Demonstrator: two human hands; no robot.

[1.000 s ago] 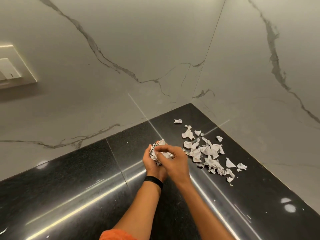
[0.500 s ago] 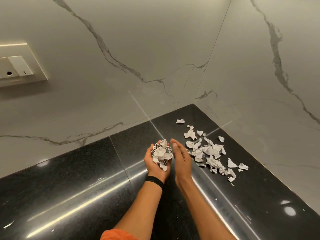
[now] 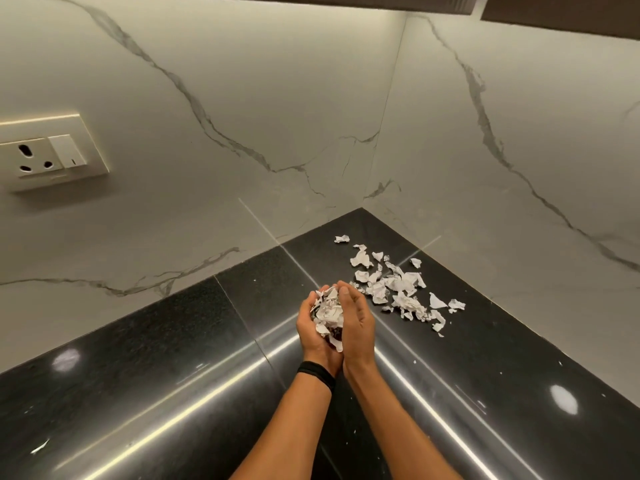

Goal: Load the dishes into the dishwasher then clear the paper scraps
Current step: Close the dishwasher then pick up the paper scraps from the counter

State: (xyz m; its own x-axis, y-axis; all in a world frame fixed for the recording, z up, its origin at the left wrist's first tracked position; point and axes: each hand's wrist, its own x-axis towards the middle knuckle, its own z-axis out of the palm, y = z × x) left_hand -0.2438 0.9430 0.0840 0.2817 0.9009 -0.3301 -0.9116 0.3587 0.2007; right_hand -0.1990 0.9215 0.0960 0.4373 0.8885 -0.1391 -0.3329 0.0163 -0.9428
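A wad of scraps is cupped between the left hand and right hand, both curled round it above the table. At two o'clock from the hands, loose scraps are scattered. Pieces could be spilled through the lower gap if the cup is slackened.

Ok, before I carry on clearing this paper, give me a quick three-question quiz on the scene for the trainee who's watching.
1. True or false: the left hand and right hand together cup a wad of scraps.
2. Multiple choice: the black wristband sits on A) the left wrist, B) the right wrist, C) neither wrist.
3. Fill in: the loose scraps lie on the countertop to the ____ of the hands.

Key: 1 true; 2 A; 3 right.
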